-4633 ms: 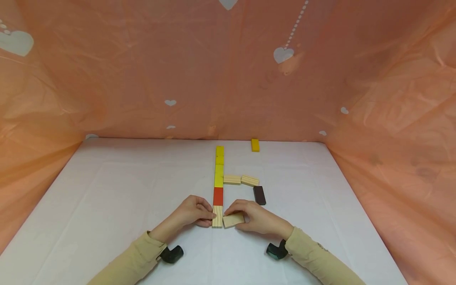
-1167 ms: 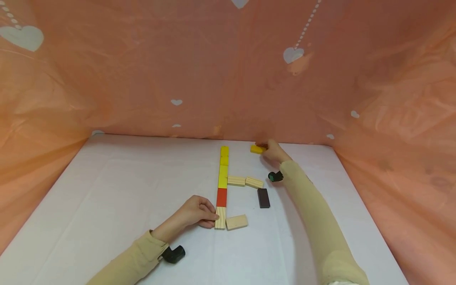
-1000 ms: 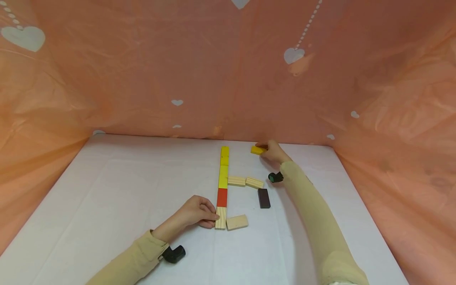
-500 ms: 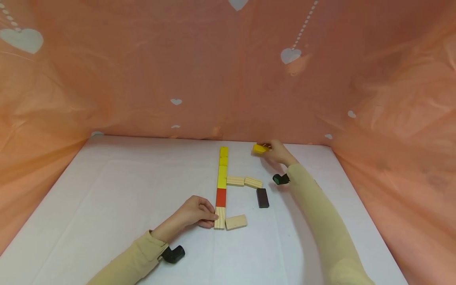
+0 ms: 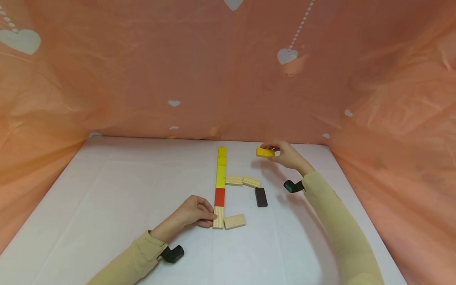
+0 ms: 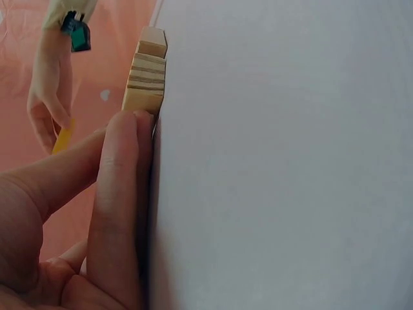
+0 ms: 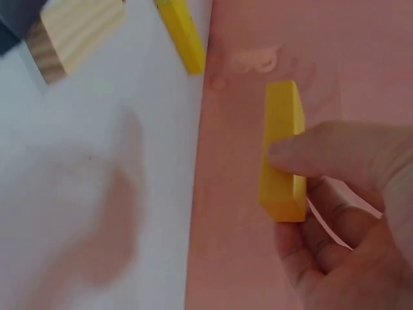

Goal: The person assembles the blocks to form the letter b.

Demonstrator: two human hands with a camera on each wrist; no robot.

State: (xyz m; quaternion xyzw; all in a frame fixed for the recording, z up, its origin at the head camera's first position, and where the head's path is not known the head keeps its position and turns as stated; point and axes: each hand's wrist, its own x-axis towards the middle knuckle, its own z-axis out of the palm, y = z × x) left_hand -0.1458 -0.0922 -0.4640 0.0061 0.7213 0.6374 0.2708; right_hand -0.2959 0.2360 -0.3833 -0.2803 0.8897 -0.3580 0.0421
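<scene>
In the head view, my right hand [image 5: 286, 155] pinches a yellow wooden block [image 5: 265, 152] between thumb and fingers, raised above the far part of the table. The right wrist view shows the thumb on one face of this block [image 7: 282, 152]. My left hand [image 5: 196, 211] rests by the near end of a block column, its fingertips touching the plain wooden block [image 5: 219, 217] there. Beyond that block come a red block [image 5: 219, 197] and yellow blocks [image 5: 221, 176] in line. Another plain block [image 5: 234, 221] lies slightly slanted to the right of the column's near end.
Two light wooden blocks [image 5: 234, 181] extend rightward from the column. A dark brown block [image 5: 261, 197] lies just below the outer one. The white-covered table [image 5: 142, 178] is enclosed by an orange curtain [image 5: 199, 71] with white hearts. Each wrist carries a small black camera [image 5: 293, 186].
My right hand has set down the plain block near the column's end, reached to the far yellow block, lifted it and drawn it slightly right. My left hand stays at the column.
</scene>
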